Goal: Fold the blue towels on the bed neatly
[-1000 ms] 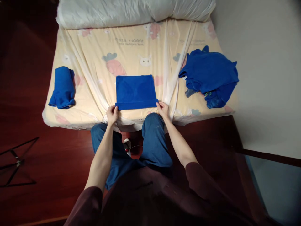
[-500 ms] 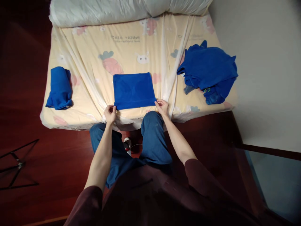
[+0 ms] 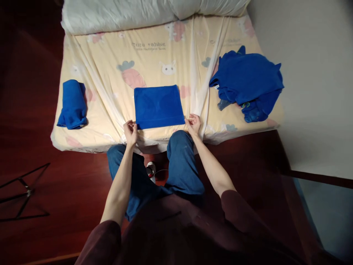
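Observation:
A blue cloth, folded into a flat rectangle, lies near the front edge of the bed; what kind of garment it is cannot be made out. At its near left corner, my left hand pinches the edge between thumb and fingers. My right hand has its thumb and forefinger at the near right corner, the other fingers loosely curled. A faint crease runs along the near edge between both hands. Off to the left rests a rolled blue cloth bundle. On the right is a crumpled pile of blue clothing.
The bed wears a yellow sheet printed with rabbits and carrots, wrinkled in places. A pale rolled quilt lies across its far side. A wall borders the right. Black stand legs rest on the dark red floor at left.
The strip along the cloth's near edge now lies flatter, leaving only a faint line. Both hands stay at the near corners, their fingers slightly looser. The whole view has shifted slightly.

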### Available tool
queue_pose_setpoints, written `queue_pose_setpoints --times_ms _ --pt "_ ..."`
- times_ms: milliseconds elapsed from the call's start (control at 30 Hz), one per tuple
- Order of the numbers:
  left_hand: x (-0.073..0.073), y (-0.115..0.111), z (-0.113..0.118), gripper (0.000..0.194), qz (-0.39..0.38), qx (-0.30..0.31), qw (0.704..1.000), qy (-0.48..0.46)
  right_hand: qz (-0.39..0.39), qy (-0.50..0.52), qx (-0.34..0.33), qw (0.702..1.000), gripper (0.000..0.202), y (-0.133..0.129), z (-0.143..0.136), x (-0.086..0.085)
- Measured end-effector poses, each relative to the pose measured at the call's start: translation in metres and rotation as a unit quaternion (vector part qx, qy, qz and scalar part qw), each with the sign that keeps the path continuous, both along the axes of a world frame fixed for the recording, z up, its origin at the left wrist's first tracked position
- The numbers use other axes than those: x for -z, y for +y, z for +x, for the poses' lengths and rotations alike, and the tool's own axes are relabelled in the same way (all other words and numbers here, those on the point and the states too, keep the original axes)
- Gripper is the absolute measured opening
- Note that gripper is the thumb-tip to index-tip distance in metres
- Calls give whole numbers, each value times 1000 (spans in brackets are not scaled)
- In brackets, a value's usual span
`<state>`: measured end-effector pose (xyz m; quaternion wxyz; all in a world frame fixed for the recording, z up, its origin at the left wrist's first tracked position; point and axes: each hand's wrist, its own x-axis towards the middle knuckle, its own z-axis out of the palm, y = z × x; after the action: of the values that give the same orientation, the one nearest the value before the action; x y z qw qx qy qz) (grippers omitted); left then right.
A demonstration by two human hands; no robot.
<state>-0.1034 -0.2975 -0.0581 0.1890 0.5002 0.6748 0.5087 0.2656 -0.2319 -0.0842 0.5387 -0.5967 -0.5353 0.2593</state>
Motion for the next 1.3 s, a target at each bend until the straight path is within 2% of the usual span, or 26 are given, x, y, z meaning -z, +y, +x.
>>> queue_pose_setpoints --times_ms 67,133,233,300,367,433,633,867,1100,1300 --pt "-10 -7 -4 48 10 44 996 73 28 -64 1 998 39 -11 4 -8" --pt "-22 -13 -10 50 9 141 977 157 54 -130 -38 989 31 -21 10 -17" --pt "-34 -16 -20 49 -24 298 929 221 57 -189 -167 966 25 -25 19 -30" --pt "-35 -14 -23 50 -53 331 914 227 36 -218 -252 942 29 -19 23 -36" --pt "-32 -10 -22 52 -76 319 917 227 10 -254 -304 918 36 -11 25 -39" --pt "-28 -6 -19 54 -89 297 924 226 -8 -291 -319 902 44 -5 25 -40" --pt "-22 1 -12 55 -93 250 935 232 -16 -349 -262 900 56 1 12 -30" --pt "-12 13 -12 59 -77 194 950 234 -40 -334 -220 916 57 6 0 -24" --pt "-2 22 -8 37 -24 113 986 119 -23 -211 -117 970 57 10 -7 -13" --pt "3 19 -3 31 -16 86 991 105 -30 -185 -112 976 51 11 -9 -8"
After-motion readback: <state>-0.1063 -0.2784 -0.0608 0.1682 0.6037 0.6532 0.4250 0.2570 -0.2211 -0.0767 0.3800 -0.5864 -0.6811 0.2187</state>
